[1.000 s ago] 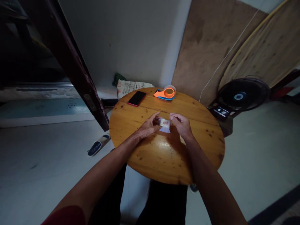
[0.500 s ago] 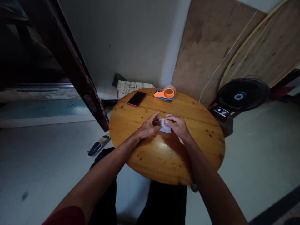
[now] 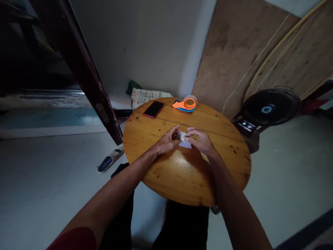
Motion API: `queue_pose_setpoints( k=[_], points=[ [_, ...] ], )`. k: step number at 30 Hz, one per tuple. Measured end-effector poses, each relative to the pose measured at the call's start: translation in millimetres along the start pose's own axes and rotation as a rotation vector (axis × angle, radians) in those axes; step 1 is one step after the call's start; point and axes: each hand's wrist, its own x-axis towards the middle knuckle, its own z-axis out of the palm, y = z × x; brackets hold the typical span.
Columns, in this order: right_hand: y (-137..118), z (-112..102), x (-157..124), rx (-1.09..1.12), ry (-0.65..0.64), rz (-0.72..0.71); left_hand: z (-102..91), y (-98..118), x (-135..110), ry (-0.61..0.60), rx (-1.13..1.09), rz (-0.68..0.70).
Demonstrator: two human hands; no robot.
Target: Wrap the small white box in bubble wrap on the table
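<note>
A small whitish, partly translucent packet [image 3: 185, 143] sits between my hands over the middle of the round wooden table [image 3: 171, 180]. My left hand [image 3: 168, 139] has its thumb and fingers curved round the packet's left side. From the right, my right hand [image 3: 201, 139] pinches the packet's upper part with thumb and fingertips. What lies inside the packet is too small to make out. Beyond the hands, near the table's far edge, rests an orange and blue tape dispenser [image 3: 185, 105] with a roll of clear tape.
A red-edged phone [image 3: 153, 109] lies at the table's far left. Behind it a printed sack [image 3: 148, 96] leans by the wall. To the right stands a black round fan [image 3: 270, 107]. A slipper [image 3: 110, 160] is on the floor at left, near a dark door frame [image 3: 85, 76].
The whole view has shifted slightly, so things appear a little further right. Both hands keep about the same hold on the packet; the right fingers have moved only slightly.
</note>
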Motion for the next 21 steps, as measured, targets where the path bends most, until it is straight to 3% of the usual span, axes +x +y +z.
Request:
queue_pose_setpoints(
  k=[7, 21],
  points=[
    [0.4, 5.7, -1.7, -0.112, 0.091, -0.086, 0.5, 1.8, -0.2, -0.007, -0.006, -0.008],
    [-2.6, -1.9, 2.2, 0.179, 0.339, 0.107, 1.6, 11.1, -4.7, -0.032, -0.022, -0.032]
  ],
)
